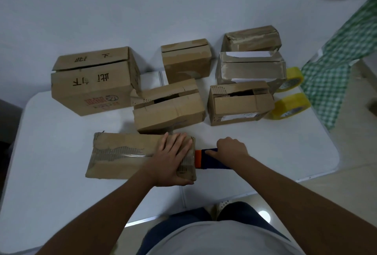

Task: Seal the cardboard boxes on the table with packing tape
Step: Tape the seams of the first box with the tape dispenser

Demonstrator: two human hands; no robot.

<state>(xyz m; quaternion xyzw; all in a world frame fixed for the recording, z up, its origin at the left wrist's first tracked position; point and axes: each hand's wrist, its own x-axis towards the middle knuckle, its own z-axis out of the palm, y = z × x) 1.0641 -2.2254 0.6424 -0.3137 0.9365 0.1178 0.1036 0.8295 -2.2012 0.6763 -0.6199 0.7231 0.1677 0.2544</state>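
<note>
Near box: a flat cardboard box (122,155) lies on the white table (61,193) closest to the person; its long axis runs left to right across the view; a strip of clear tape (130,155) runs along the top seam in the same direction, toward the right end.
Left hand: the left hand (173,160) lies flat on the right end of the near box, fingers straight and slightly spread, pointing away from the person; the thumb hangs over the near edge; it presses the top rather than gripping it.
Right hand: the right hand (231,148) is just beside the box's right end, not touching the box; its fingers are curled round the blue tape dispenser (212,158), knuckles up.
Tape dispenser: it sits between the right hand and the box, its orange front part meeting the right end face of the box; its long axis follows the box's, in line with the taped seam.
Other boxes: six more stand farther back; a large printed box (93,83) at the left; a middle box (169,107) with flaps gaping just behind the near box; a small box (186,60) behind that; a labelled box (238,103) at the right with torn flaps; a pale box (251,67) behind it; a crumpled box (252,38) farthest back.
Tape rolls: two yellow rolls (289,105) stand on edge at the table's right side, just beside the right-hand boxes.
Cloth: a green checked cloth (342,60) hangs beyond the right edge.
</note>
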